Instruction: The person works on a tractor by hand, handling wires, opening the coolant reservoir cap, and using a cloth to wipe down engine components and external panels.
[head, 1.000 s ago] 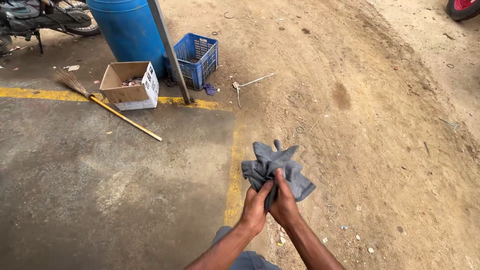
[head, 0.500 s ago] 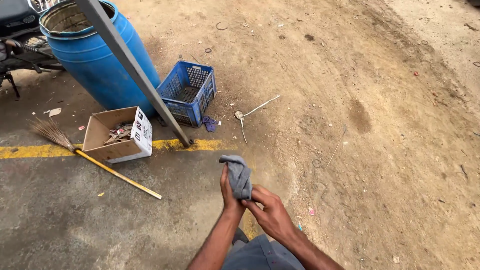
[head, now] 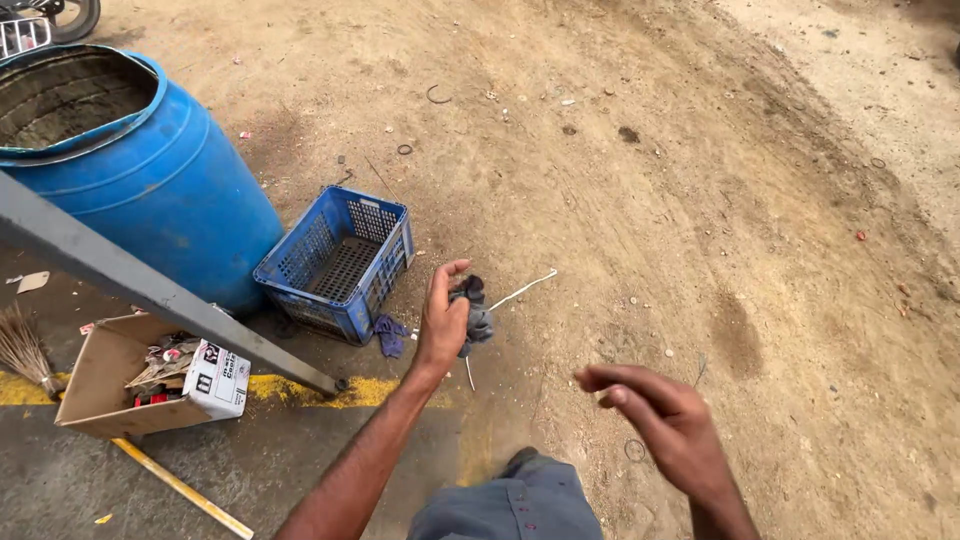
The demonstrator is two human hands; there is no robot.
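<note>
Two hands are in view, both of the person who wears the camera. Nearest, low at the right, the right hand is open and holds nothing; its fingers are spread loosely and a little blurred. Between the two arms, at the bottom edge, a piece of grey trousers shows.

Further out, the left hand is closed around a grey cloth. The cloth is squeezed into a small bundle in the palm, with one dark end coming out at the top beside the thumb. It looks light and very soft, so I judge it will take any shape and not slip easily; a grip on the bunched middle seems safest, because a loose corner would let it hang open.

Under this hand the ground changes from grey concrete with a yellow painted line to sandy earth. A thin white stick lies on the sand just past the cloth, and a small purple rag lies beside a blue plastic crate.

To the left a cardboard box with small packets inside stands on the concrete, and a broom with a yellow handle lies next to it. A grey metal bar goes slanted down to the yellow line. Behind the crate stands a big blue barrel, open at the top. Far at the top left corner, a wheel is partly visible.
</note>
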